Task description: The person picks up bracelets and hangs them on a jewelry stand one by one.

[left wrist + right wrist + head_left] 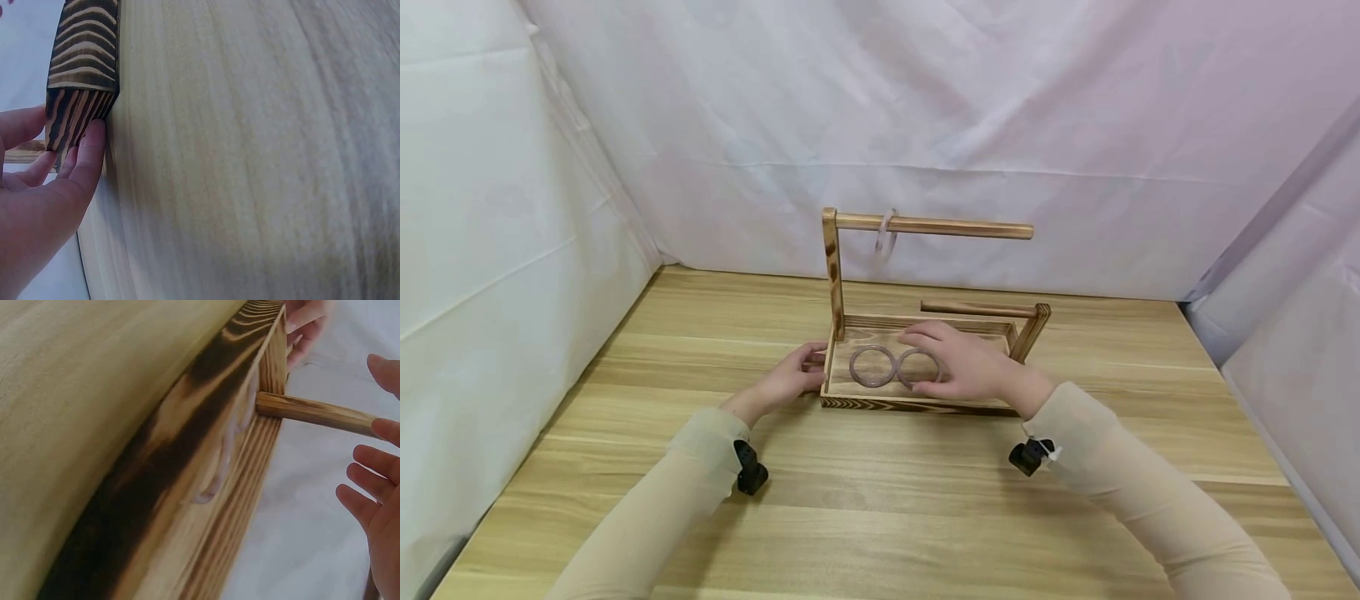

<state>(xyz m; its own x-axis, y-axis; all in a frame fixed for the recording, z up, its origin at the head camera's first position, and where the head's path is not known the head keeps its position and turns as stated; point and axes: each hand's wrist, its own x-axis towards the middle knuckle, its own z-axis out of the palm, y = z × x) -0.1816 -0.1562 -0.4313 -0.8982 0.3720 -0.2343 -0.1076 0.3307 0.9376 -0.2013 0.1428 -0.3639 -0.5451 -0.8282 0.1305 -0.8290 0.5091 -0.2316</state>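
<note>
A wooden stand has a shallow tray [827, 387], a tall post with an upper bar [970, 227] and a short post with a lower bar [973, 308]. One pale translucent bangle [882, 235] hangs on the upper bar. Two more bangles, a left one [852, 367] and a right one [904, 354], lie side by side in the tray. My left hand [793, 372] touches the tray's left end with fingertips against the striped wood [78, 112]. Above the right bangle is my right hand [966, 362], thumb and fingers spread apart; the right wrist view shows nothing between them.
The stand sits on a wood-grain table [880, 500]. White cloth [925, 108] hangs behind it and along both sides. The upper bar reaches out above the tray, and the lower bar lies just behind my right hand.
</note>
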